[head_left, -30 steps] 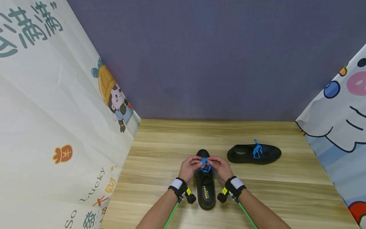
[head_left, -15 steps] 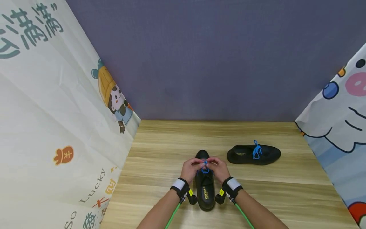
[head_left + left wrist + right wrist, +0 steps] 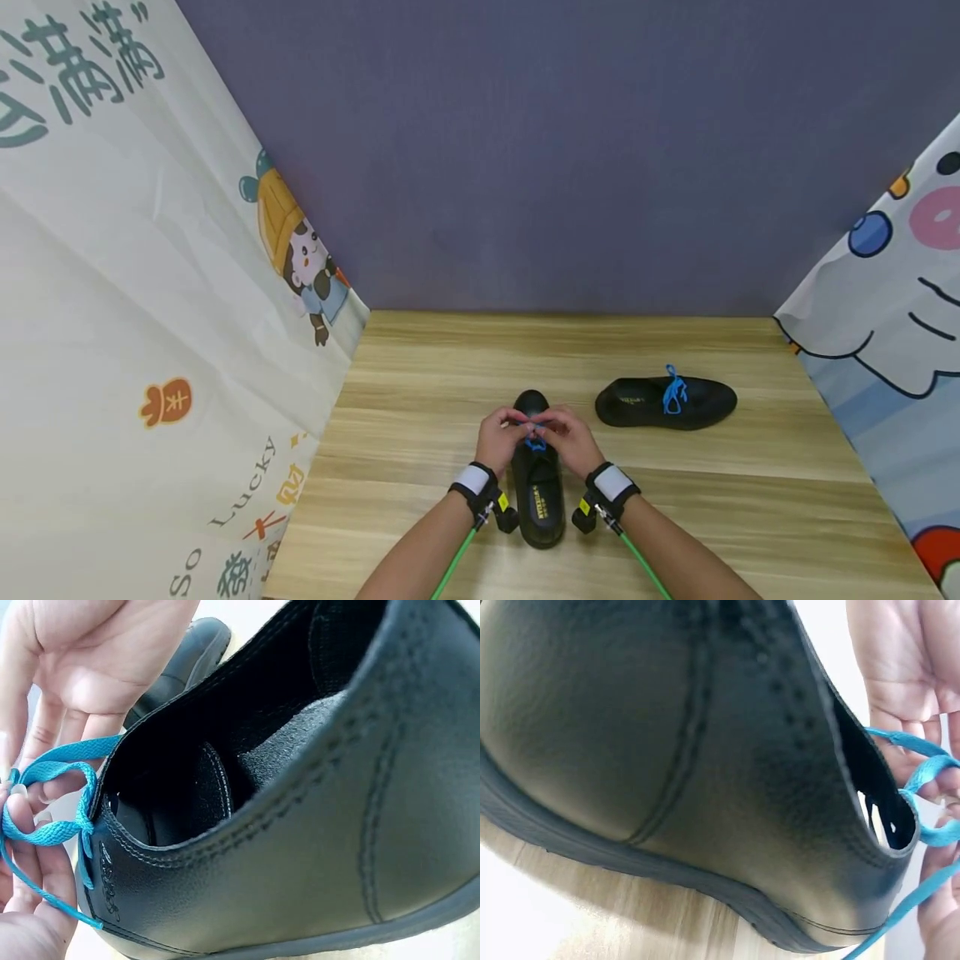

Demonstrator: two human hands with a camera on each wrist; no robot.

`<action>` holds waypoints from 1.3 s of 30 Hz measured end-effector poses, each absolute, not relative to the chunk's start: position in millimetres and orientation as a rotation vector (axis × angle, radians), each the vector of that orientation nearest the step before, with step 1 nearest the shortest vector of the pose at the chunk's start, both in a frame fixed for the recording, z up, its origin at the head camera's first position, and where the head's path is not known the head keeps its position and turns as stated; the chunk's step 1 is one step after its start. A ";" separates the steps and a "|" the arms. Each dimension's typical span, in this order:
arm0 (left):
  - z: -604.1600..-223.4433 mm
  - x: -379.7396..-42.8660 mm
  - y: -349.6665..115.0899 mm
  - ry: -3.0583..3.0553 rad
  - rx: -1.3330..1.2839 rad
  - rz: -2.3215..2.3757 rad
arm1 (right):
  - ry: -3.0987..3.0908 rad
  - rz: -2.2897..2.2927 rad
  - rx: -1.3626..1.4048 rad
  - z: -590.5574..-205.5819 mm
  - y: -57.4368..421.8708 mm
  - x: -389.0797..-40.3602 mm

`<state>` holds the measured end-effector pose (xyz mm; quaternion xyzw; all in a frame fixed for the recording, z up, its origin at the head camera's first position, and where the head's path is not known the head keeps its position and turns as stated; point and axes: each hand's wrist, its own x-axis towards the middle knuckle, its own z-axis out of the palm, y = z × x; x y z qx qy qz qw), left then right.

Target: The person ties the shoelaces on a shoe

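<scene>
A black lace-up shoe (image 3: 543, 479) sits on the wood-grain table, toe pointing away from me and heel towards me. My left hand (image 3: 496, 442) and right hand (image 3: 575, 442) meet over its front, fingertips together, both pinching its blue shoelace (image 3: 52, 831). In the left wrist view the lace forms loops and a knot by the shoe's opening, and one loose end hangs down the side. From the right wrist, the heel and side fill most of the view, with the lace (image 3: 930, 772) running between the fingers at the right edge. The fingers partly hide the knot.
A second black shoe (image 3: 701, 404) with a blue lace bow (image 3: 674, 393) lies crosswise to the right on the table (image 3: 420, 375). A dark blue-grey panel (image 3: 525, 167) stands behind. Printed white cloths (image 3: 187, 275) border the left and right sides.
My fingertips have drawn together over the lace, and the open loops seen between them a second ago have become smaller and more covered. Both shoes stay put.
</scene>
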<state>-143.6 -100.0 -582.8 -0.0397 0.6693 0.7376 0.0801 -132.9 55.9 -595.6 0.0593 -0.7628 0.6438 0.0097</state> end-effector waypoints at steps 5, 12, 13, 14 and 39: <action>-585.0 -144.7 -100.8 1.979 -0.130 2.201 | -2.409 1.993 0.100 -598.1 56.0 -134.6; -589.4 -143.8 -103.1 1.953 -0.053 2.208 | -2.463 1.930 0.097 -601.0 57.7 -134.3; -589.1 -143.4 -103.3 1.955 -0.047 2.202 | -2.471 1.931 0.106 -600.5 58.1 -134.2; -589.3 -143.2 -103.5 1.960 -0.041 2.198 | -2.484 1.926 0.117 -599.7 58.4 -134.2; -572.8 -141.3 -100.1 2.249 0.103 1.989 | -2.594 2.007 0.170 -592.8 65.0 -137.0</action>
